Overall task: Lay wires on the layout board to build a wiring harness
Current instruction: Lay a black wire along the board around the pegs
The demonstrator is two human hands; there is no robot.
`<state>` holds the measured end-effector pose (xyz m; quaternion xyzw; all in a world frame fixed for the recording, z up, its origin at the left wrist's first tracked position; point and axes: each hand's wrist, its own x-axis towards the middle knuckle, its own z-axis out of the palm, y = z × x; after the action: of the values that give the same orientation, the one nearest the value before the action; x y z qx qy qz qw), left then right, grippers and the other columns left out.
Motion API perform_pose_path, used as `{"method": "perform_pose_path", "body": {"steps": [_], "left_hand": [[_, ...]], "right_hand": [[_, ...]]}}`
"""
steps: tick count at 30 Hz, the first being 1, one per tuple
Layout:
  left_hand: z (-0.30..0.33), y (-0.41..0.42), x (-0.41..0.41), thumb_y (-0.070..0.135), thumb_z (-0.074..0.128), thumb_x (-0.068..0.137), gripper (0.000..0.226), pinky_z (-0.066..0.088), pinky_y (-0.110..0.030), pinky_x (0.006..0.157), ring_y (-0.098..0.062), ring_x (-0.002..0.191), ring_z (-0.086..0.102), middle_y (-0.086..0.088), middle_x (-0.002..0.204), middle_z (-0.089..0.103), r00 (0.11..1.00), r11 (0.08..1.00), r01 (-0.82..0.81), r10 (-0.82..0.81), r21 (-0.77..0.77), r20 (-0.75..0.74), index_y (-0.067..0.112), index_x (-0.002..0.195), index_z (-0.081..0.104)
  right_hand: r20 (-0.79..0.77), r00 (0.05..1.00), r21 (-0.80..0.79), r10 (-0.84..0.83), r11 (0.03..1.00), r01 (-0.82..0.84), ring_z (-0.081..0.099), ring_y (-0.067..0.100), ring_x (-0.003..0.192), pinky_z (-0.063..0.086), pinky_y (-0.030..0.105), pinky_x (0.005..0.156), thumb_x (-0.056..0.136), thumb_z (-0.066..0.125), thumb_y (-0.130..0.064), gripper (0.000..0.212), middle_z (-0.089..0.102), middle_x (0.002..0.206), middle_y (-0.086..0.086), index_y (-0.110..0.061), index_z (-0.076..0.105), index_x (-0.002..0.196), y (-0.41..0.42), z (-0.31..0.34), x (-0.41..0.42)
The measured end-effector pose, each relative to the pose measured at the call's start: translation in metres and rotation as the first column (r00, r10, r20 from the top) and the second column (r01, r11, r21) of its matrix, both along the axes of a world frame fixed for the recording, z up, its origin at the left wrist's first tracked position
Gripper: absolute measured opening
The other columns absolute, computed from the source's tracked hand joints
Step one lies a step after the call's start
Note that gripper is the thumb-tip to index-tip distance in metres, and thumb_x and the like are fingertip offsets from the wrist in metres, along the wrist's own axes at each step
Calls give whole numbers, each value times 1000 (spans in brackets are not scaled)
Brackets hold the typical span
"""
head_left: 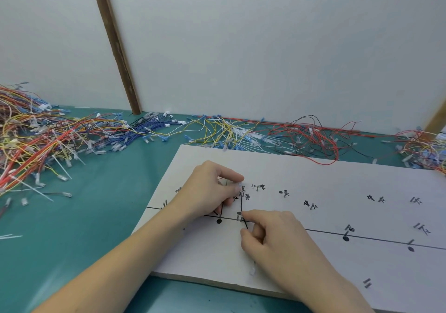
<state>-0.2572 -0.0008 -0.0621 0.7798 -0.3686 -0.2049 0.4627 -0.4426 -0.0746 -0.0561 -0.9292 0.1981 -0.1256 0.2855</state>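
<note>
The layout board (pixel 313 259) is carrying handwritten black Chinese labels beside its pins. The character 白 (pixel 351 229) is sitting beside a pin on the long drawn line. 黄 (pixel 247 197) is showing just right of the upper fingertips. The remaining labels are appearing too blurred to read reliably.

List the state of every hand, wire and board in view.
left hand: pinching a clear terminal at a peg
right hand: fingers curled on the black wire
black wire: stretched straight between the hands
layout board: flat on the green mat
loose wires: piled behind, unsorted
</note>
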Motion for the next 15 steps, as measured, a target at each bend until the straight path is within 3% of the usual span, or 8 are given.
{"method": "perform_pose_path", "body": {"steps": [6, 9, 15], "left_hand": [[-2, 0, -6, 17, 72, 92, 19, 36, -10, 45, -4, 42, 53, 9, 54, 69, 980, 999, -29, 32, -19, 198, 34, 98, 78], [1, 1, -7, 15, 66, 96, 21, 38, -8, 49, -2, 46, 59, 28, 58, 65, 976, 999, 13, -2, -47, 219, 32, 104, 77], [2, -3, -8, 28, 73, 92, 10, 40, -8, 53, -2, 53, 59, 36, 61, 62, 966, 999, 39, -39, 6, 256, 31, 100, 80]], "right_hand": [[-1, 1000, 13, 21, 1000, -21, 60, 12, 79, 55, 34, 77, 88, 52, -43, 37, 67, 71, -11, -21, 65, 115, 0, 0, -3], [9, 999, 37, 32, 999, -32, 59, 7, 78, 55, 32, 80, 89, 56, -45, 38, 67, 76, -22, -30, 66, 123, -1, 0, -3], [43, 999, 42, 17, 999, -19, 56, 3, 75, 53, 29, 79, 91, 58, -40, 34, 67, 75, -21, -36, 67, 124, -2, -3, -2]]}}
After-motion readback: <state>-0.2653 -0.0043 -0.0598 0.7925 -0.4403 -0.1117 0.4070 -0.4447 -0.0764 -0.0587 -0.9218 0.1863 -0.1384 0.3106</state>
